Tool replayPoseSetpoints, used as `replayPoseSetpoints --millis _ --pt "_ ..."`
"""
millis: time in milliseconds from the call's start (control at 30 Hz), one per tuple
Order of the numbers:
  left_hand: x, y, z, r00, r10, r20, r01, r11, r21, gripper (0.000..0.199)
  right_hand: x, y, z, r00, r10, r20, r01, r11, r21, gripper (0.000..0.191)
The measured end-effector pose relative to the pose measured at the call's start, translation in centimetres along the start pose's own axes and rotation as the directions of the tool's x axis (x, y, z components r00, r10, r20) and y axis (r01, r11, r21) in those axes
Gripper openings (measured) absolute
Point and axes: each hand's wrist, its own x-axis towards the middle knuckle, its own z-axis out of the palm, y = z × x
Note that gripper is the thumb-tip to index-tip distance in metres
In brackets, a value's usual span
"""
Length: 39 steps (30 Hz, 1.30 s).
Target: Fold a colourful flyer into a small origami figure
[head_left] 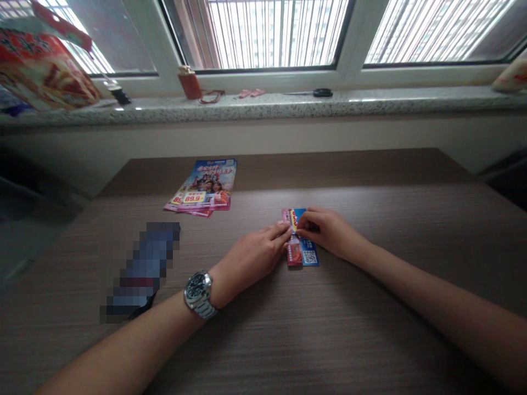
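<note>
A folded flyer (295, 255), pink and blue with a QR code at its lower right corner, lies on the table in front of me. My left hand (259, 249), with a metal watch on its wrist, rests its outstretched fingertips on the flyer's left side. From the right, my right hand (323, 227) has its fingers curled and pinched together on the upper right part of the same flyer. The fingers cover the middle of the paper, so some of its folds are hidden.
A stack of printed flyers (209, 184) lies at the back left of the table (370, 323). Nearer me on the left is a blurred-out phone-like object (144, 269). Scissors (322, 92), a red container (190, 83) and a food package (45, 71) sit on the windowsill.
</note>
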Motion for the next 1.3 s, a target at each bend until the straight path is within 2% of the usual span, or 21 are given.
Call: replayPoseSetpoints --millis 333,667,967,1300 --pt "0.1 0.0 -0.3 0.999 0.003 0.049 -0.004 1.000 0.002 0.041 -2.0 -1.3 0.4 0.998 -0.030 0.049 0.030 0.999 -0.011 0.017" --pt "-0.3 -0.2 0.2 0.999 0.006 0.043 -0.006 1.000 0.000 0.045 -4.3 -2.3 0.7 0.994 -0.084 0.069 0.085 0.996 -0.012 0.011" --pt "-0.2 -0.2 0.1 0.998 0.012 0.056 -0.013 1.000 0.017 0.045 -5.0 -2.6 0.6 0.989 -0.138 0.058 0.138 0.990 0.008 0.008" --pt "0.2 0.3 -0.2 1.000 -0.015 0.010 0.015 1.000 -0.009 0.038 -4.9 -2.5 -0.1 0.992 -0.108 0.068 0.102 0.992 0.079 0.005"
